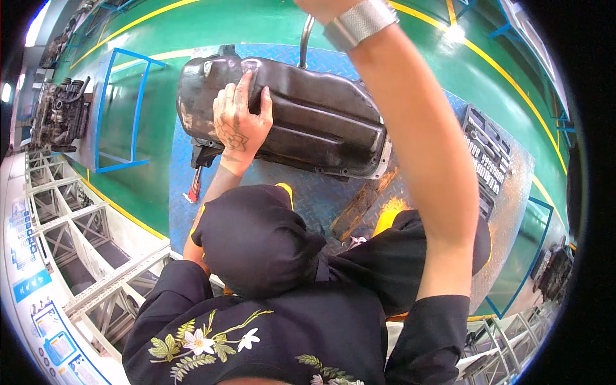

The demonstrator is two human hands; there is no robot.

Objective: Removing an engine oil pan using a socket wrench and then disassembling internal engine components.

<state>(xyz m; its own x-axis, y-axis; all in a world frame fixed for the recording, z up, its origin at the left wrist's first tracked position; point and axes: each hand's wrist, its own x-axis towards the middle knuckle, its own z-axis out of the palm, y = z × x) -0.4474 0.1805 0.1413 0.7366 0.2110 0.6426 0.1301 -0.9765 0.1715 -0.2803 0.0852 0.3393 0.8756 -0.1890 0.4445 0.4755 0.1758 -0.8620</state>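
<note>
A long black oil pan (308, 106), with ribs and a bolt flange at its right end, faces up on an assembly in front of me. My left hand (240, 122) lies flat on its left part, fingers stretched and thumb apart. A bent shiny metal bar (305, 42) rises from behind the pan's far side up to my right hand (327, 8). That hand appears closed round the bar's upper part, though the top edge cuts off its fingers. A metal watch band (360, 24) is on my right wrist.
Below is a blue, worn metal platform (237, 199). A wooden block (364, 204) lies by my foot; a red-tipped tool (192, 189) is at the left. An open socket set case (486, 154) lies right. Blue frames (138, 115) and an engine (61, 115) stand farther left.
</note>
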